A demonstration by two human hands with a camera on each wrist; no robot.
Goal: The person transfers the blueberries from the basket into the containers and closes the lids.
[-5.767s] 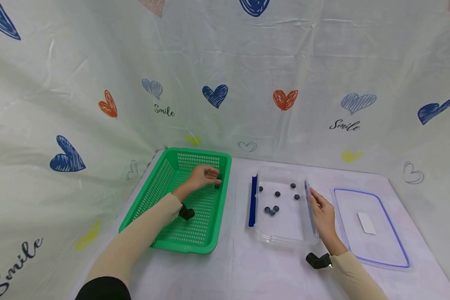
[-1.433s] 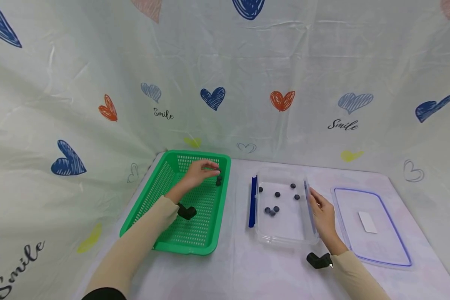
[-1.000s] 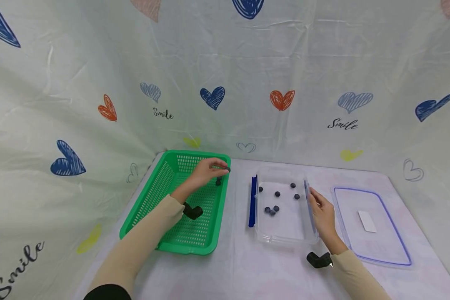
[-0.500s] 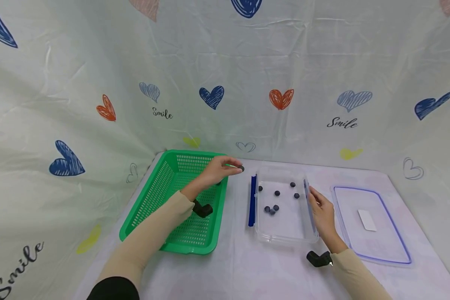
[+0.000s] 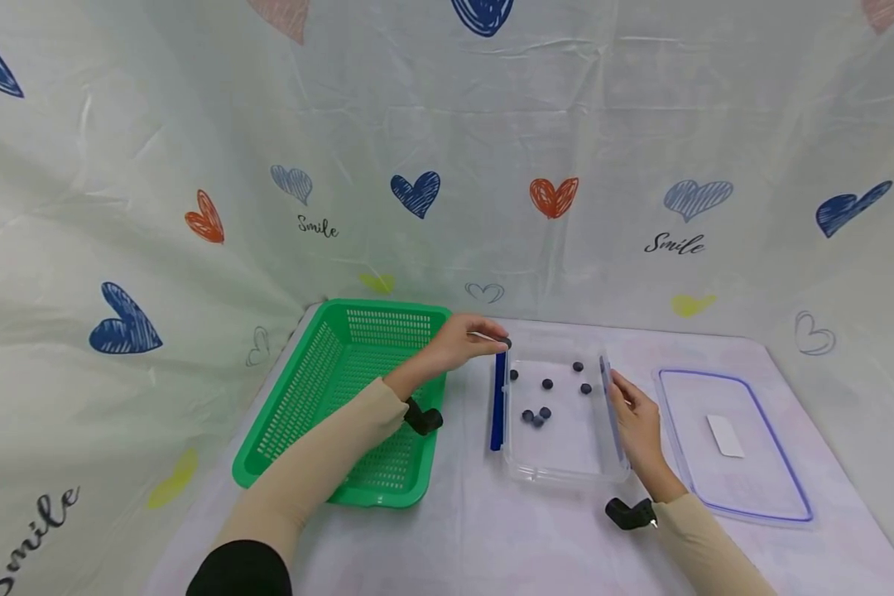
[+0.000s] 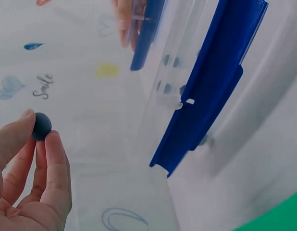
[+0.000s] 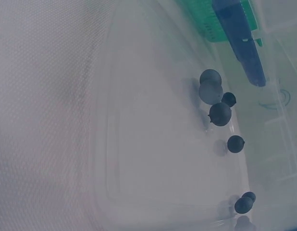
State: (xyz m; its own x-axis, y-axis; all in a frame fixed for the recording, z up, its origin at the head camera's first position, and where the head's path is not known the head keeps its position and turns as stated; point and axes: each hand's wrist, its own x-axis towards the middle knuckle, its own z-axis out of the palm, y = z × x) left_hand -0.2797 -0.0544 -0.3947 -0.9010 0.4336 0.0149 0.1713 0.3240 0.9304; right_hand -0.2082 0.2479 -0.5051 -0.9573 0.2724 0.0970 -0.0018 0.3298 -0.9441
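Note:
My left hand (image 5: 458, 343) pinches a single blueberry (image 6: 42, 126) between thumb and fingertips, over the far left corner of a clear plastic box (image 5: 566, 475). The box has blue latch flaps; the left flap (image 5: 498, 401) hangs outward. On the box floor lie several blueberries (image 5: 547, 384), some clustered near the middle; the right wrist view shows these blueberries (image 7: 220, 114) through the clear plastic. My right hand (image 5: 639, 424) holds the box by its right wall, at the raised right flap. The left forearm crosses the green basket (image 5: 410, 495) and hides part of its inside.
A clear lid (image 5: 737, 509) with a blue seal and a white label lies flat to the right of the box. Behind the table hangs a heart-print sheet (image 5: 492, 257). The basket stands left of the box, with a strip of tabletop (image 5: 462, 472) between.
My left hand has picked up a blueberry in the basket and carried it right, across the basket's rim to the box. My right hand has stayed on the box wall.

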